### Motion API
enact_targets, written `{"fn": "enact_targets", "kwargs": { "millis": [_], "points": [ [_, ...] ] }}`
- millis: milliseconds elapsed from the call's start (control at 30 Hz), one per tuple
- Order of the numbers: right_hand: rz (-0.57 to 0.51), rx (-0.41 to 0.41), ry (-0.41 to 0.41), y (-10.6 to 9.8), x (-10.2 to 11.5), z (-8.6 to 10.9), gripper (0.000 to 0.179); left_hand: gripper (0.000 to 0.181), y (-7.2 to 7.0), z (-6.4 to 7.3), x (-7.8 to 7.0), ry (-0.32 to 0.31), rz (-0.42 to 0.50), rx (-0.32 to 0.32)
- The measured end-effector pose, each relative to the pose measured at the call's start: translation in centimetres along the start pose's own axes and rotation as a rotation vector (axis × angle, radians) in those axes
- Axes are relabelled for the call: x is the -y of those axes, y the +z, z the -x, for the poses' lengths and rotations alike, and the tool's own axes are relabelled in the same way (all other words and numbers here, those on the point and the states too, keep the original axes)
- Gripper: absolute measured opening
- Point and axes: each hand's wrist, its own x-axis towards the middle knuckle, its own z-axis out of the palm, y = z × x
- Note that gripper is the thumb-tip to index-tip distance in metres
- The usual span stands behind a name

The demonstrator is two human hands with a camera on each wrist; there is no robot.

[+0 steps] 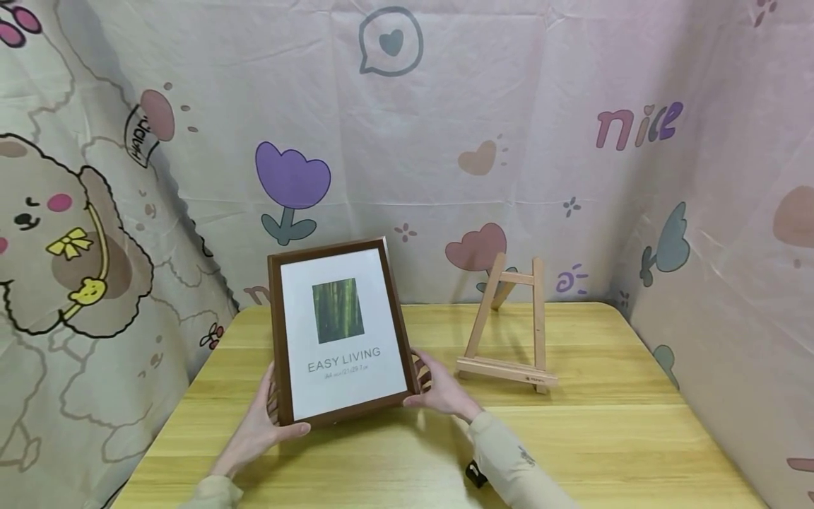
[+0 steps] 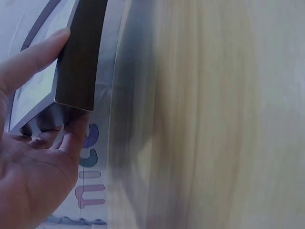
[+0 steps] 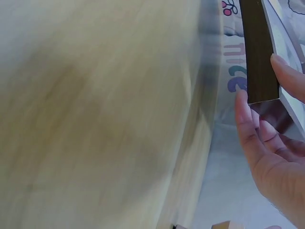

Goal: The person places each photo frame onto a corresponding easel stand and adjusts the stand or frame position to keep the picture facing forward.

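Note:
A brown picture frame (image 1: 407,339) with a white insert reading "EASY LIVING" is held up, tilted, above the table's left half. At its lower left corner my left hand (image 1: 257,428) grips it, thumb on the front edge and fingers round the side. My right hand (image 1: 441,389) grips the lower right side the same way. In the left wrist view the thumb lies on the front of the frame (image 2: 81,62) and the fingers bend behind it. The right wrist view shows the right hand (image 3: 276,157) round the frame's other corner (image 3: 261,57).
A small wooden easel (image 1: 539,318) stands on the table right of the picture frame. The wood-grain table (image 1: 610,438) runs back to a printed cloth (image 1: 394,177), which also hangs at both sides. A small black object (image 1: 475,474) lies by the right sleeve.

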Motion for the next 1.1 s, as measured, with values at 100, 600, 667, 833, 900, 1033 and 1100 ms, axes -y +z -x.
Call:
{"fn": "enact_targets", "kwargs": {
  "millis": [100, 600, 667, 833, 900, 1033, 1100],
  "points": [
    [-0.042, -0.019, -0.024, -0.3, -0.1, 0.1, 0.100, 0.139, 0.4, -0.1, -0.2, 0.016, 0.011, -0.022],
    [-0.228, -0.082, -0.047, -1.8, -0.9, 1.2, 0.095, 0.125, 2.2, -0.7, -2.0, 0.028, -0.009, -0.063],
    [-0.248, -0.095, -0.053, -2.1, -1.0, 1.5, 0.094, 0.123, 2.5, -0.9, -2.1, 0.056, 0.003, -0.069],
    [-0.264, -0.125, -0.056, -2.7, -1.4, 1.9, 0.096, 0.120, 3.5, -1.4, -2.1, 0.136, 0.045, -0.090],
    [-0.263, -0.138, -0.055, -2.9, -1.6, 2.1, 0.097, 0.118, 3.8, -1.6, -2.2, 0.162, 0.064, -0.097],
    [-0.246, -0.182, -0.025, -3.4, -1.8, 2.5, 0.099, 0.117, 4.5, -1.9, -2.4, 0.181, 0.086, -0.108],
    [-0.242, -0.194, -0.016, -3.7, -1.8, 2.7, 0.099, 0.117, 4.8, -2.1, -2.5, 0.186, 0.098, -0.117]
  ]
}}
